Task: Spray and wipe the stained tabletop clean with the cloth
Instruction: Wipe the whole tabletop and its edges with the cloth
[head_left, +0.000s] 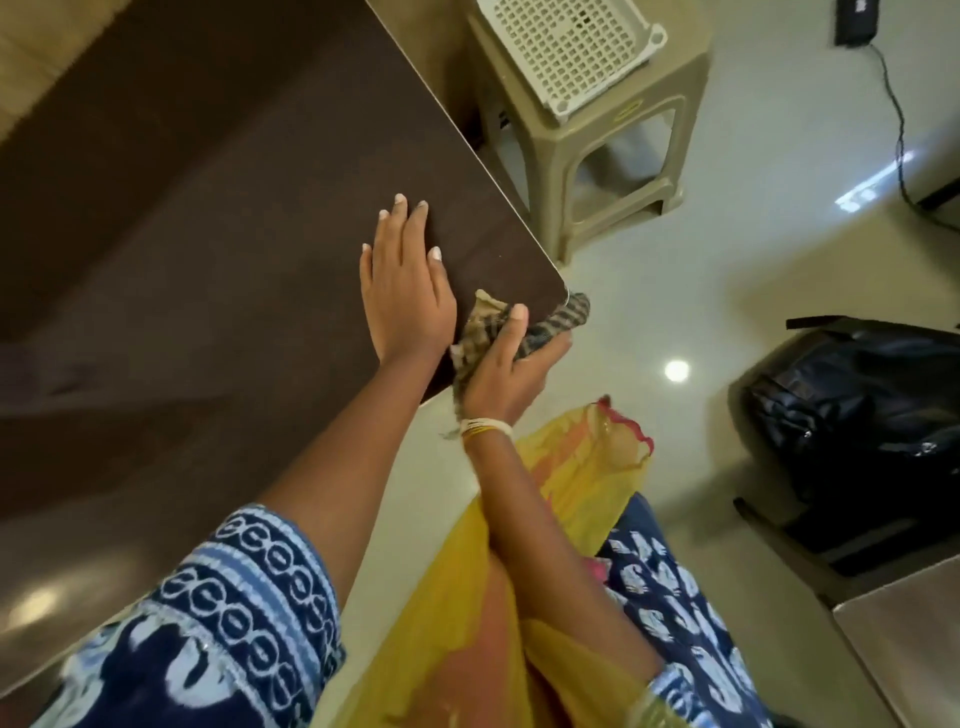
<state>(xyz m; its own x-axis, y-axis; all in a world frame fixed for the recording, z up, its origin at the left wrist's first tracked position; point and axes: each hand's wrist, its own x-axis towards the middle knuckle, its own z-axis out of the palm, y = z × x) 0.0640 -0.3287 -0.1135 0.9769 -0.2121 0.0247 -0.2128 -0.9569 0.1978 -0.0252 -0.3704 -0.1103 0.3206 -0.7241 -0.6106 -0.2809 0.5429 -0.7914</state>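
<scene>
- Two hands are seen at the near right corner of the dark brown tabletop (208, 234).
- The left hand (405, 291) is laid flat on the tabletop, fingers spread and extended, with nothing held.
- The right hand (511, 369) is closed around a checked cloth (540, 327), thumb on top.
- The cloth is pressed against the tabletop's corner edge, just right of the left hand, and is partly hidden by the gripping fingers.
- Its long axis is run from near left to far right, one end poking past the corner, the frayed end hanging by the wrist.
- A beige plastic stool (597, 156) is seen beyond the corner, well apart.
</scene>
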